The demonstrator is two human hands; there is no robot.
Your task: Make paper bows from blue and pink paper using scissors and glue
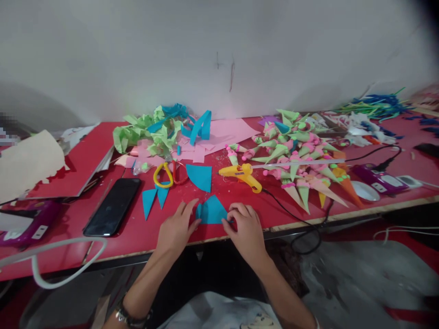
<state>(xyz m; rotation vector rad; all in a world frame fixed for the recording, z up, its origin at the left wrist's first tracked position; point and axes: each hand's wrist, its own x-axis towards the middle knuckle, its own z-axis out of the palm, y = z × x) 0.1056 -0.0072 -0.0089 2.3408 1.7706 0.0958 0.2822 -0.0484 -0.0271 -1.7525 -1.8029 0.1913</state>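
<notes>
A blue quarter-circle paper piece (213,210) lies at the table's front edge between my two hands. My right hand (246,230) has its fingers curled in a pinch on the paper's right corner. At the left edge of the same piece, my left hand (176,228) is open, thumb and fingers apart, the tips beside or touching the paper. Just behind lies a second blue paper quarter (201,177). Two narrow blue paper pieces (148,201) are to the left, beside scissors (163,176) with one yellow and one red handle.
A yellow glue gun (242,173) lies right of centre, its black cord hanging over the front edge. Behind it are piled several small paper cones (302,155). A black phone (113,205) lies left. Crumpled green paper (147,132) and pink sheets (229,132) are along the back.
</notes>
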